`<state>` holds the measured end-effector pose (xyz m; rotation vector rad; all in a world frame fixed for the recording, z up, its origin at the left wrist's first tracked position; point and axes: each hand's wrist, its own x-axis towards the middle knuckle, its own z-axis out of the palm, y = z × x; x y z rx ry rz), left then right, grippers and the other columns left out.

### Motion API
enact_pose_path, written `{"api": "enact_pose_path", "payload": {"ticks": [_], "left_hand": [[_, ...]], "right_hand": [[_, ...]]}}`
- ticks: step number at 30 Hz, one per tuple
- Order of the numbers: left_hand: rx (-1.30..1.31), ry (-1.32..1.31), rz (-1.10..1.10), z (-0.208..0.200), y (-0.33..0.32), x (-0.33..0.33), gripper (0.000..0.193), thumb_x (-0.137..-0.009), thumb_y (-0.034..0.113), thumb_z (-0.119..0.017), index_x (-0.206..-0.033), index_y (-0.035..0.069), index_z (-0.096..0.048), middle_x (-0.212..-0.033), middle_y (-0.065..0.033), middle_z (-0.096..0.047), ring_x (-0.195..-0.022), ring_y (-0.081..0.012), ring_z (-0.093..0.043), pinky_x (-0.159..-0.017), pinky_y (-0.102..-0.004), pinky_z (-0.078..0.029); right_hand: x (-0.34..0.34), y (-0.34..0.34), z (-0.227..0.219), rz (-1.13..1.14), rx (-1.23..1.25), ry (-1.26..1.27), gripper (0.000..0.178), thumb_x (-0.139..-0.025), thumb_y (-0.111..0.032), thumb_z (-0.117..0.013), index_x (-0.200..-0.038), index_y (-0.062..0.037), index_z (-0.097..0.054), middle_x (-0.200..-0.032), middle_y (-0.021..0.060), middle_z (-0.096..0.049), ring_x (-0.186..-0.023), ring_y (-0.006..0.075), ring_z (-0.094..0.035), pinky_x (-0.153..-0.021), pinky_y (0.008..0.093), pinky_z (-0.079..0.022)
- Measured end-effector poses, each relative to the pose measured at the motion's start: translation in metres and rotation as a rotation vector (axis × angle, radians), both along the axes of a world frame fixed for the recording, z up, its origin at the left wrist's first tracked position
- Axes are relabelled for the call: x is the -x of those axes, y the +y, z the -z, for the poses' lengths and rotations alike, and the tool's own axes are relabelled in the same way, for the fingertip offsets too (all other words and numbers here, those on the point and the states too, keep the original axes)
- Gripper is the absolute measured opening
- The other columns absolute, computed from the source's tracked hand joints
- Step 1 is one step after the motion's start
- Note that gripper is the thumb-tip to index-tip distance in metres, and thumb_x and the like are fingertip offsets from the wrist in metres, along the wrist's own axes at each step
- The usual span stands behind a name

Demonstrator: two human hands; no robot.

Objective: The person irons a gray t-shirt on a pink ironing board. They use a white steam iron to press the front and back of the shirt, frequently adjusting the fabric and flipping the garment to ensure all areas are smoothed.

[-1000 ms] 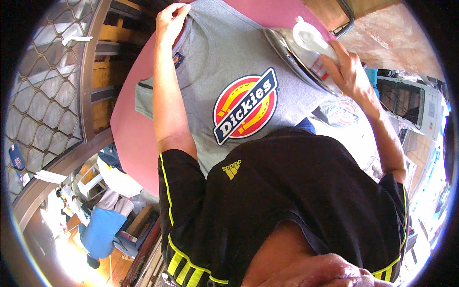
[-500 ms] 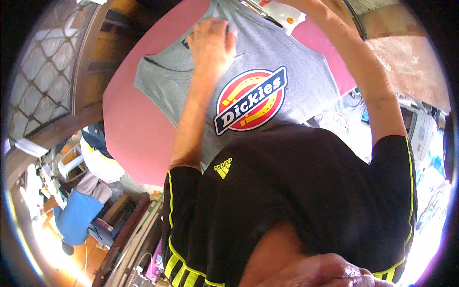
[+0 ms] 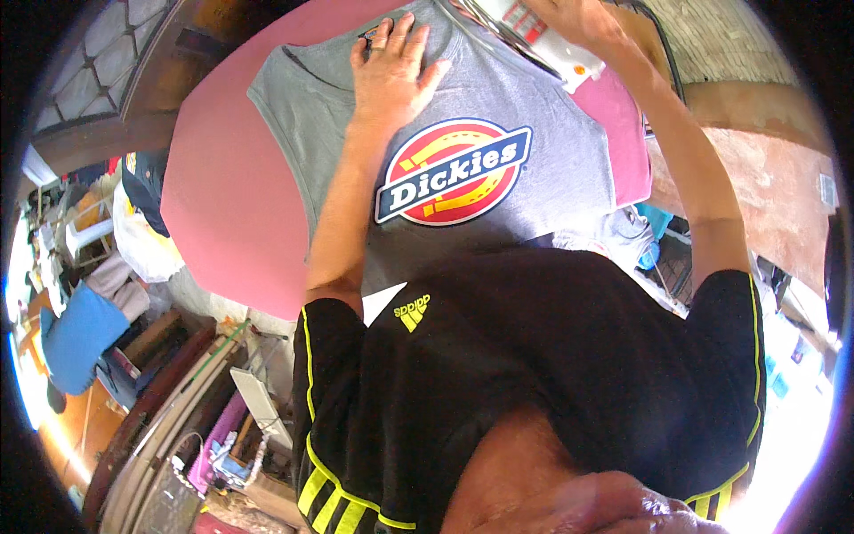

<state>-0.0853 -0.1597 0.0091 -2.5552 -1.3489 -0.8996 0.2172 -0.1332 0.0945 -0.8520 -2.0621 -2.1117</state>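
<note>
A grey sleeveless shirt with a big round red, yellow and blue print lies spread over a pink padded ironing board. Flat on the shirt near its neckline, my left hand rests with its fingers apart. Up at the top edge, my right hand grips a white clothes iron, whose metal rim lies on the shirt's far right part. The ends of the right fingers are cut off by the picture edge.
At left stands a dark frame with a diamond grille. Below it are a blue cloth, a white plastic bag and long wooden pieces. To the right is a bare wall.
The iron and my right hand have come further into view at the top right. My left hand has flattened and spread on the shirt. The whole view has shifted slightly.
</note>
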Motion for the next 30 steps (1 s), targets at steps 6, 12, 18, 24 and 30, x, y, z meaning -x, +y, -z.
{"api": "enact_pose_path", "payload": {"ticks": [6,12,18,24,30], "left_hand": [[0.041,-0.018,0.005,-0.030,-0.028,0.049,0.038,-0.084,0.041,-0.077,-0.114,0.018,-0.071,-0.121,-0.0030,-0.063,-0.113,-0.0286,-0.057,-0.092,-0.0480,-0.045],[0.032,-0.199,-0.046,-0.005,-0.036,0.038,0.033,-0.080,0.045,-0.080,-0.103,0.023,-0.073,-0.112,0.0004,-0.062,-0.109,-0.0280,-0.056,-0.089,-0.0480,-0.043],[0.010,-0.172,0.006,-0.006,-0.036,0.045,0.024,-0.081,0.036,-0.082,-0.100,0.021,-0.077,-0.106,0.0007,-0.067,-0.104,-0.0258,-0.059,-0.088,-0.0432,-0.046],[-0.081,-0.184,0.074,-0.007,-0.027,0.039,0.022,-0.083,0.026,-0.082,-0.102,0.017,-0.075,-0.103,-0.0014,-0.069,-0.099,-0.0233,-0.062,-0.085,-0.0382,-0.050],[0.109,-0.269,0.070,-0.031,-0.044,0.038,0.015,-0.082,0.015,-0.078,-0.091,0.004,-0.074,-0.096,-0.0113,-0.066,-0.094,-0.0344,-0.062,-0.084,-0.0434,-0.049]], "right_hand": [[0.028,0.007,-0.038,-0.109,1.295,1.075,0.037,-0.097,-0.031,-0.055,-0.126,-0.0086,-0.064,-0.106,0.0265,-0.069,-0.092,0.0473,-0.067,-0.083,0.0547,-0.053],[0.028,0.010,-0.058,0.018,1.431,1.258,0.039,-0.098,-0.034,-0.056,-0.116,0.0000,-0.064,-0.099,0.0302,-0.069,-0.093,0.0476,-0.067,-0.084,0.0544,-0.053],[0.016,0.025,-0.041,-0.192,1.277,1.019,0.043,-0.099,-0.037,-0.054,-0.112,0.0021,-0.064,-0.097,0.0296,-0.068,-0.095,0.0490,-0.065,-0.085,0.0529,-0.051],[-0.007,0.006,-0.061,-0.225,1.441,0.811,0.038,-0.099,-0.037,-0.055,-0.102,0.0002,-0.065,-0.093,0.0258,-0.068,-0.094,0.0441,-0.067,-0.081,0.0485,-0.052],[0.019,-0.001,-0.066,-0.336,1.825,0.713,0.031,-0.097,-0.036,-0.059,-0.097,-0.0050,-0.065,-0.072,0.0183,-0.065,-0.069,0.0396,-0.067,-0.064,0.0475,-0.052]]}}
